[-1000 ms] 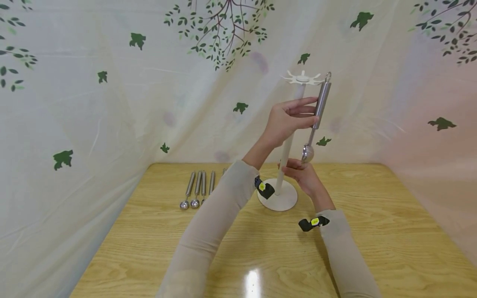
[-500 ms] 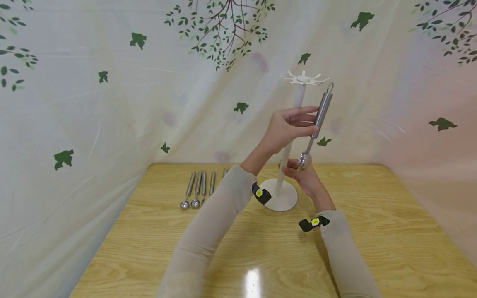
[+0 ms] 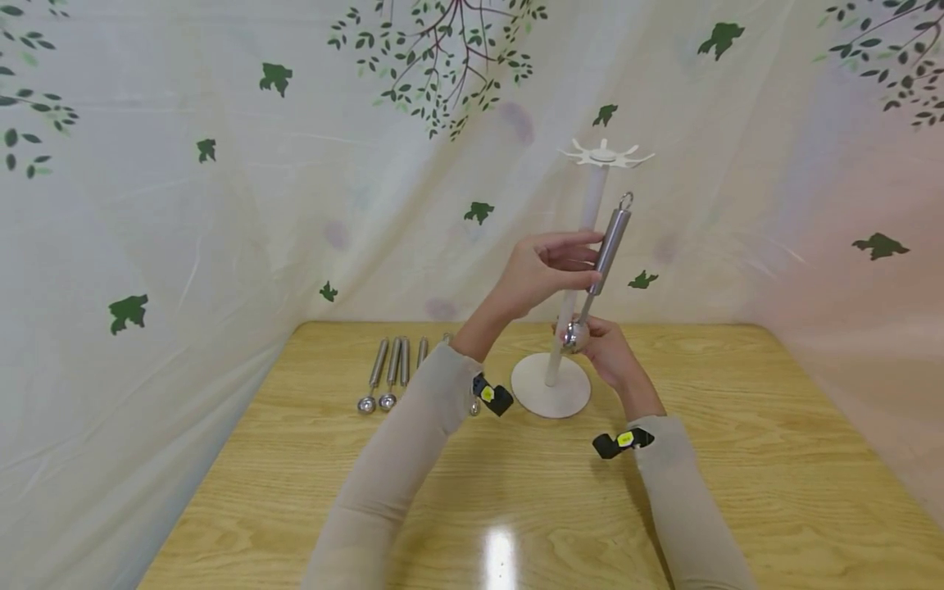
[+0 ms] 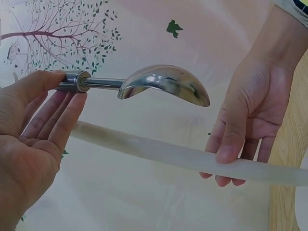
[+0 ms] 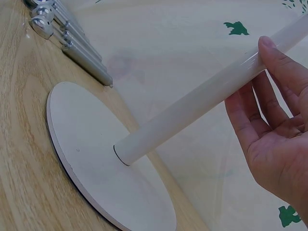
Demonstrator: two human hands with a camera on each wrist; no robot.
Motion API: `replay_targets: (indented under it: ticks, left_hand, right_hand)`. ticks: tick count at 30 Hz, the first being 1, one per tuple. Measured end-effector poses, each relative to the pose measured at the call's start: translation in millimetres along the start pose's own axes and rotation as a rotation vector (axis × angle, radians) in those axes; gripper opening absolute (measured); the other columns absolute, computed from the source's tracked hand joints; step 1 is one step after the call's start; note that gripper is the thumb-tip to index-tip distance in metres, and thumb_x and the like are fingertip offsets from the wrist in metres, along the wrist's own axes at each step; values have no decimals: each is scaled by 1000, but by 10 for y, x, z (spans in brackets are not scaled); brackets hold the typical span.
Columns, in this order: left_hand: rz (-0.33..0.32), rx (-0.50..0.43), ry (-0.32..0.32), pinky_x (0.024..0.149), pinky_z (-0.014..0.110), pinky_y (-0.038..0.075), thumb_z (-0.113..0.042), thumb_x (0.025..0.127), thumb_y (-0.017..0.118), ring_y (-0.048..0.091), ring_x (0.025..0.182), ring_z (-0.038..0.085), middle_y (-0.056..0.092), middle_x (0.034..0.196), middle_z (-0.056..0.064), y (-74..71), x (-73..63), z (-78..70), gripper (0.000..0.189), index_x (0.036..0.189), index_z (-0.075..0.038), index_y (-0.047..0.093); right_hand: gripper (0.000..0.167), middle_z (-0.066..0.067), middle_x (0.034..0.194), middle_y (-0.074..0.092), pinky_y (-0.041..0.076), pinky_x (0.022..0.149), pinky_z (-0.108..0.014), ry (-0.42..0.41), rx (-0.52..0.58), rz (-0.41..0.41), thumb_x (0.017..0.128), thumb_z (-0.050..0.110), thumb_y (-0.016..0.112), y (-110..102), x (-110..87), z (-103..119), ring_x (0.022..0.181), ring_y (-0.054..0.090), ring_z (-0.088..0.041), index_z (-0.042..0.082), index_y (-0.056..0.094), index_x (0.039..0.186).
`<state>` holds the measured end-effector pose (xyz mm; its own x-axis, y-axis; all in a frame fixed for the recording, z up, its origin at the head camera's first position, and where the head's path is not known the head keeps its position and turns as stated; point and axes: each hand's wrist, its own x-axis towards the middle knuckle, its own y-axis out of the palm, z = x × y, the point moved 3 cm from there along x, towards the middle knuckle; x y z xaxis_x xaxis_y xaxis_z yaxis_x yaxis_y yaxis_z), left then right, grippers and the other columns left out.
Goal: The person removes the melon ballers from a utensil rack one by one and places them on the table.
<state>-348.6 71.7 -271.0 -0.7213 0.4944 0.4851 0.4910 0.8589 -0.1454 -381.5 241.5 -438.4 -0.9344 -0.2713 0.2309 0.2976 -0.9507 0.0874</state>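
My left hand pinches the steel handle of an ice cream scoop between thumb and fingers. The scoop tilts with its ring end up and its bowl down, in front of the white stand's pole in the head view. Low on that pole, my right hand grips with thumb and fingertips. In the head view, the bowl partly covers the right hand's fingers. The stand's top is a ring of outward hooks, above the scoop's ring. Its round white base rests on the table.
Several more steel scoops lie side by side on the wooden table, left of the stand; my left sleeve hides some of them. Behind the table hangs a pale curtain with leaf prints.
The left hand has brought the scoop down from beside the stand's hooks and then leftward, its ring now apart from them. The right hand stays on the pole.
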Motion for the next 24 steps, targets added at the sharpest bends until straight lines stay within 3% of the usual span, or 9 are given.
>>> replay_targets:
  ticks: [4, 11, 15, 24]
  left_hand:
    - [9, 4, -32, 90, 37, 63, 0, 88, 78, 74, 107, 25, 72, 123, 21, -84, -88, 48, 51, 137, -5, 64]
    - [21, 17, -86, 91, 38, 63, 1, 87, 78, 74, 108, 24, 73, 123, 18, -262, -241, 156, 50, 135, -3, 65]
    - [-9, 40, -119, 92, 37, 63, 1, 87, 78, 74, 106, 25, 73, 121, 18, -400, -366, 212, 49, 134, -4, 66]
    - [-87, 55, -194, 91, 40, 63, 1, 87, 78, 74, 106, 26, 73, 122, 19, -770, -665, 377, 49, 134, -5, 66]
  right_hand:
    - [39, 10, 102, 78, 59, 87, -21, -24, 8, 31, 99, -6, 58, 0, -2, -9, 97, 70, -7, 27, 77, 107]
    - [33, 8, 105, 76, 58, 94, -20, 10, -6, 23, 100, -3, 59, 18, 0, 19, 102, 69, -6, 22, 76, 113]
    - [30, 5, 107, 76, 58, 94, -21, 14, 0, 23, 100, -4, 59, 42, -13, 62, 103, 69, -8, 11, 74, 121]
    - [26, 3, 105, 78, 60, 93, -23, 0, 34, 6, 97, -1, 66, 13, 20, -23, 101, 71, -10, 1, 72, 121]
